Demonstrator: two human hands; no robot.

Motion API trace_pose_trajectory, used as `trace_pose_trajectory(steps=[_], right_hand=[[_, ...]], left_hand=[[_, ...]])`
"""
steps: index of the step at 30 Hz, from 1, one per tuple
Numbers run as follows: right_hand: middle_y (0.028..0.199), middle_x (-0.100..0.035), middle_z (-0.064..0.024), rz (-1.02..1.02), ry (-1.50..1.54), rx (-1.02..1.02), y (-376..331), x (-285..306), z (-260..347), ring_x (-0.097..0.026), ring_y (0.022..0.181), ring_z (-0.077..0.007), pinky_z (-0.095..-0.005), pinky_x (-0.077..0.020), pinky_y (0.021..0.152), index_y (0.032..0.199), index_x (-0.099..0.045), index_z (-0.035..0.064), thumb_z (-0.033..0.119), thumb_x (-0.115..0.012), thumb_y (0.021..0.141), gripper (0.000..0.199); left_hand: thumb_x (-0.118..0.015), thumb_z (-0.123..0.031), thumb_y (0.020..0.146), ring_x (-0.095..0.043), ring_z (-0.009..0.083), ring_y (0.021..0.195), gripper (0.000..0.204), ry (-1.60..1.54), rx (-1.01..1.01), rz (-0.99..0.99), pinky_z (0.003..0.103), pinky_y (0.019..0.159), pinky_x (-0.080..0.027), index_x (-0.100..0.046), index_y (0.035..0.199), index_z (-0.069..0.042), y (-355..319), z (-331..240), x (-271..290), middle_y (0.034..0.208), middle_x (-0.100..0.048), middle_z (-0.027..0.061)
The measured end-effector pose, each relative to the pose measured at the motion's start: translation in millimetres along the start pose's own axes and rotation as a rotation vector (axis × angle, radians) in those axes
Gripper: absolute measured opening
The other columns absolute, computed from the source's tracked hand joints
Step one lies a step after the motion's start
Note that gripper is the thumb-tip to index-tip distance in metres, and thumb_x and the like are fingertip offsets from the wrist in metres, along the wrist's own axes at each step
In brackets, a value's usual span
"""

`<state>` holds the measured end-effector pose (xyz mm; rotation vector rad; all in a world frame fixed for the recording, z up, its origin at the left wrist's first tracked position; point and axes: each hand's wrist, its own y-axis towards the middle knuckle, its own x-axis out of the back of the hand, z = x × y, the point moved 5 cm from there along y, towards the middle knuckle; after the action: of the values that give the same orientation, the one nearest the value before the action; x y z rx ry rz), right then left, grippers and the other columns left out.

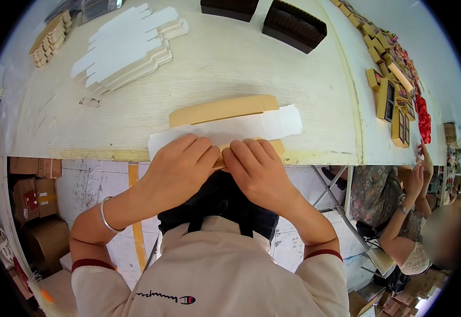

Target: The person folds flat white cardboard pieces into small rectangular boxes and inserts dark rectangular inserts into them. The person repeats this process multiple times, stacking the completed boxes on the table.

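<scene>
At the table's near edge a cardboard box blank (241, 127) lies with its white inside facing up along the middle. A tan side panel (222, 109) stands folded up along its far side. My left hand (180, 166) has its fingers curled over the near side of the blank. Close beside it, my right hand (259, 170) grips the same near panel, fingers bent and pressed together. The two hands almost meet at the middle of that edge. Both thumbs and most of the near panel are hidden behind the fingers.
Flat white box blanks (127, 50) are stacked at the far left, near a tan cardboard stack (51, 39). Two dark brown trays (295, 26) stand at the back. On the right table are many gold boxes (386, 100) and red ribbon (423, 119); another person's hands (418, 171) are there.
</scene>
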<state>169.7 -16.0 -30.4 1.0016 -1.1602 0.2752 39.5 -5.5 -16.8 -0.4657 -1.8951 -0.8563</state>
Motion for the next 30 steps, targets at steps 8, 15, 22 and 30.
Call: trace_pose_trajectory(steps=[8, 15, 22, 30], right_hand=[[0.076, -0.049, -0.0086, 0.127, 0.127, -0.199, -5, 16, -59, -0.050, 0.076, -0.0243, -0.0354, -0.0401, 0.065, 0.078, -0.058, 0.0050, 0.014, -0.068, 0.075, 0.014], [0.102, -0.058, -0.0143, 0.007, -0.164, -0.280, 6, 47, -27, -0.055, 0.079, -0.0256, -0.0366, -0.0431, 0.070, 0.103, -0.062, 0.0042, 0.013, -0.070, 0.075, 0.030], [0.105, -0.056, -0.0136, 0.092, 0.380, -0.162, 5, 20, 5, -0.058, 0.082, -0.0291, -0.0371, -0.0486, 0.072, 0.100, -0.058, 0.0027, 0.009, -0.069, 0.073, 0.030], [0.102, -0.055, -0.0124, 0.073, 0.482, -0.142, -2, 17, -13, -0.057, 0.086, -0.0313, -0.0387, -0.0484, 0.072, 0.093, -0.060, 0.0027, 0.022, -0.081, 0.063, 0.041]], left_hand=[[-0.068, -0.015, 0.080, -0.058, 0.0279, 0.069, 0.011, -0.186, 0.268, 0.061, 0.036, 0.059, -0.046, -0.064, 0.078, -0.005, 16, 27, -2, 0.072, -0.058, 0.0074], [-0.069, -0.016, 0.079, -0.058, 0.0275, 0.068, 0.011, -0.021, 0.197, 0.007, 0.037, 0.057, -0.046, -0.063, 0.081, -0.006, -1, 11, 12, 0.073, -0.059, 0.0079], [-0.075, -0.019, 0.074, -0.059, 0.0262, 0.069, 0.024, -0.146, 0.043, -0.115, 0.034, 0.061, -0.047, -0.066, 0.091, -0.006, -4, -10, 68, 0.077, -0.064, 0.0053], [-0.063, 0.002, 0.075, -0.055, 0.0297, 0.090, 0.057, -0.567, 0.243, 0.139, 0.035, 0.072, -0.048, -0.046, 0.128, -0.009, 12, 61, 19, 0.115, -0.049, 0.0130]])
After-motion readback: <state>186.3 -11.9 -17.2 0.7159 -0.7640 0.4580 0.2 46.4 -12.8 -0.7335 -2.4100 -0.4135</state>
